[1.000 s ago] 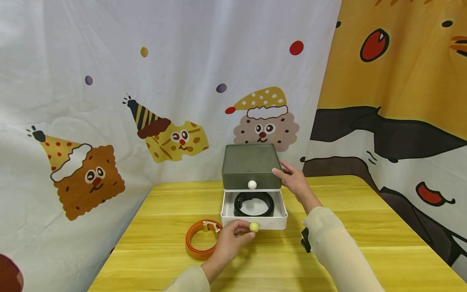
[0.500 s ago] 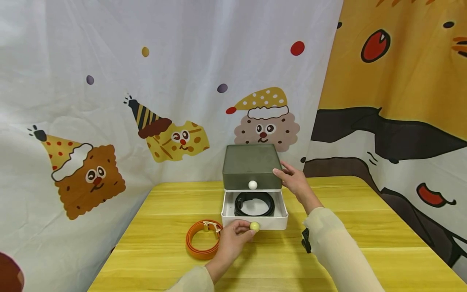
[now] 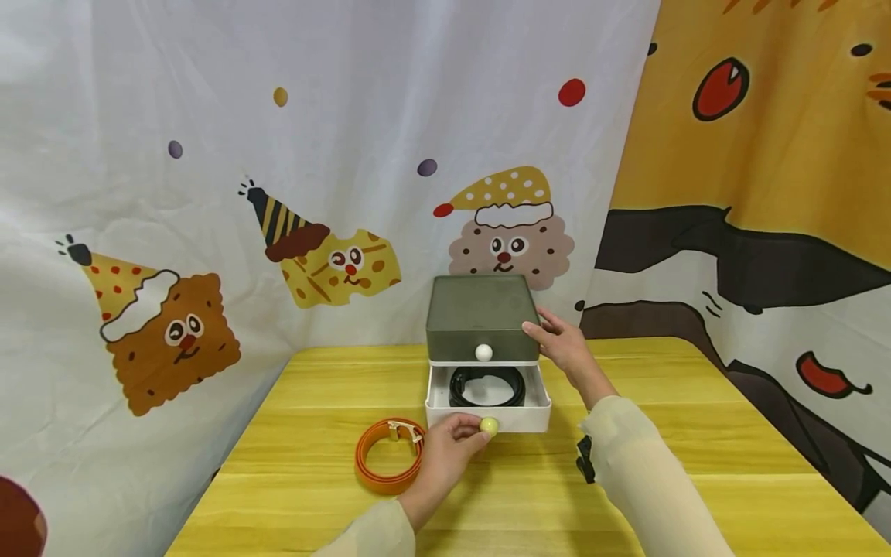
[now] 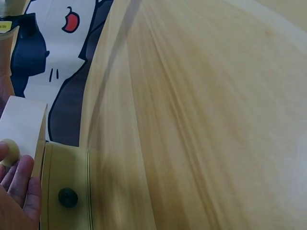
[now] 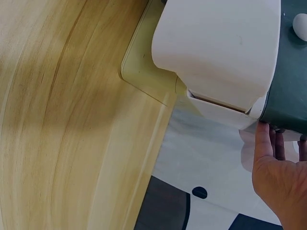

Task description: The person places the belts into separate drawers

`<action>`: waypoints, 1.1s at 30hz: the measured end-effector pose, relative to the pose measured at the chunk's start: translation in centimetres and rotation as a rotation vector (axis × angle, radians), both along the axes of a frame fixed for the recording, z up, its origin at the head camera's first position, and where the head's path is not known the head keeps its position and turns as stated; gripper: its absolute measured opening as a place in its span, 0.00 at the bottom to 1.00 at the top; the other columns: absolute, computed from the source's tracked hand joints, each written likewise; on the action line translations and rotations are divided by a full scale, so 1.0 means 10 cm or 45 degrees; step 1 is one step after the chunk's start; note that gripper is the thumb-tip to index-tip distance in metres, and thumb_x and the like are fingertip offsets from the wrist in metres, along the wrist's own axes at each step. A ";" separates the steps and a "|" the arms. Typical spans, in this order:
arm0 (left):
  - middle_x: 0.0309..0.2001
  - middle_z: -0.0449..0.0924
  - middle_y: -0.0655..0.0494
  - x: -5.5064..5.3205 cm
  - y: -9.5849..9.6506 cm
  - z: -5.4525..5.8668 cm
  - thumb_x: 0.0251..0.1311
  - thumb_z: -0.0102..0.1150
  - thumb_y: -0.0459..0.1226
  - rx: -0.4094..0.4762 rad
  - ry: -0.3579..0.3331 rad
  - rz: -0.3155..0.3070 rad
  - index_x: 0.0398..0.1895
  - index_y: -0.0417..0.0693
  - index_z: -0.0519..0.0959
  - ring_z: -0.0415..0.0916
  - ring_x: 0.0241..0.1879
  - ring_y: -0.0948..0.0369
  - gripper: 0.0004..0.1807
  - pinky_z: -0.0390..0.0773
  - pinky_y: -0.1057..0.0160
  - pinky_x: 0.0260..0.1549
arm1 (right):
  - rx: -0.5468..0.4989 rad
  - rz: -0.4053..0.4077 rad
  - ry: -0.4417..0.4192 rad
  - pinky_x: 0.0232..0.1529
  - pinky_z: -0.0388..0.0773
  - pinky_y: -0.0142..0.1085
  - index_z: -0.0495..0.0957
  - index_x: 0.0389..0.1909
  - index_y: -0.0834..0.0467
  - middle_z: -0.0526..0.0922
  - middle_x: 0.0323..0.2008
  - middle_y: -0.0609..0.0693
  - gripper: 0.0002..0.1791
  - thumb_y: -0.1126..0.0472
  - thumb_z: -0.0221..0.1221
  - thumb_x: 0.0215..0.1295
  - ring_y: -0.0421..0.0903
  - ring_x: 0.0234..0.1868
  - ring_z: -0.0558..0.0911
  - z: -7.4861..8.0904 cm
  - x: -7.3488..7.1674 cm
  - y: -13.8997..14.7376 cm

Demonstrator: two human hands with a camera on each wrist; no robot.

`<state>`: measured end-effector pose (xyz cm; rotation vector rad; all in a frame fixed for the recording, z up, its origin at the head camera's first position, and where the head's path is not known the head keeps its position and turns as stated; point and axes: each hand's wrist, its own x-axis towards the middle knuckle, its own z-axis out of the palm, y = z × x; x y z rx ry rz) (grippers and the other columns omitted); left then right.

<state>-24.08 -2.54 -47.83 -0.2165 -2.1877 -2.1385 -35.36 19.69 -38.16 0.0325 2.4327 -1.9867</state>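
Note:
In the head view a small drawer cabinet has a dark green top drawer (image 3: 480,303) with a white knob (image 3: 483,353). Below it a white drawer (image 3: 445,418) stands partly pulled out, with a coiled black belt (image 3: 459,392) inside. My left hand (image 3: 445,456) pinches that drawer's pale yellow knob (image 3: 489,426) between thumb and fingers. Against the cabinet's right side lie the straight fingers of my right hand (image 3: 567,350), its thumb at the green front corner. Both wrist views show a yellowish bottom drawer (image 4: 53,187) with a dark knob (image 4: 68,197).
Left of the cabinet, a coiled orange belt (image 3: 383,485) with a gold-coloured buckle lies on the wooden table (image 3: 313,418), close beside my left hand. A printed curtain (image 3: 334,139) hangs behind the table and along its right side.
The white drawer has slid slightly inward with the black belt in it, and my left hand has moved forward with its knob. My right hand stays on the cabinet's side.

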 end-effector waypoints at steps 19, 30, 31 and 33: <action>0.31 0.85 0.51 -0.25 0.04 0.00 0.54 0.70 0.29 -0.040 0.032 0.070 0.37 0.37 0.83 0.79 0.31 0.64 0.08 0.76 0.69 0.31 | -0.008 0.010 0.003 0.67 0.65 0.49 0.53 0.78 0.47 0.52 0.75 0.64 0.43 0.44 0.62 0.67 0.59 0.72 0.63 0.03 0.04 0.00; 0.32 0.85 0.46 -0.41 0.06 -0.03 0.55 0.68 0.26 0.020 0.057 0.083 0.38 0.33 0.82 0.80 0.31 0.63 0.08 0.78 0.67 0.30 | 0.004 0.012 -0.015 0.68 0.63 0.49 0.52 0.79 0.46 0.50 0.76 0.63 0.44 0.42 0.62 0.67 0.58 0.73 0.59 0.03 0.04 -0.01; 0.32 0.85 0.46 -0.43 0.06 -0.03 0.55 0.68 0.26 0.026 0.052 0.084 0.38 0.33 0.82 0.80 0.31 0.62 0.08 0.79 0.67 0.31 | 0.005 0.013 -0.015 0.68 0.63 0.49 0.52 0.79 0.46 0.49 0.76 0.63 0.44 0.42 0.62 0.67 0.58 0.73 0.59 0.03 0.04 -0.01; 0.32 0.85 0.46 -0.46 0.06 -0.03 0.56 0.68 0.26 0.029 0.048 0.085 0.39 0.33 0.82 0.81 0.31 0.62 0.08 0.80 0.64 0.33 | 0.008 0.017 -0.013 0.68 0.64 0.49 0.52 0.79 0.46 0.49 0.76 0.63 0.44 0.43 0.61 0.67 0.58 0.74 0.59 0.03 0.04 -0.01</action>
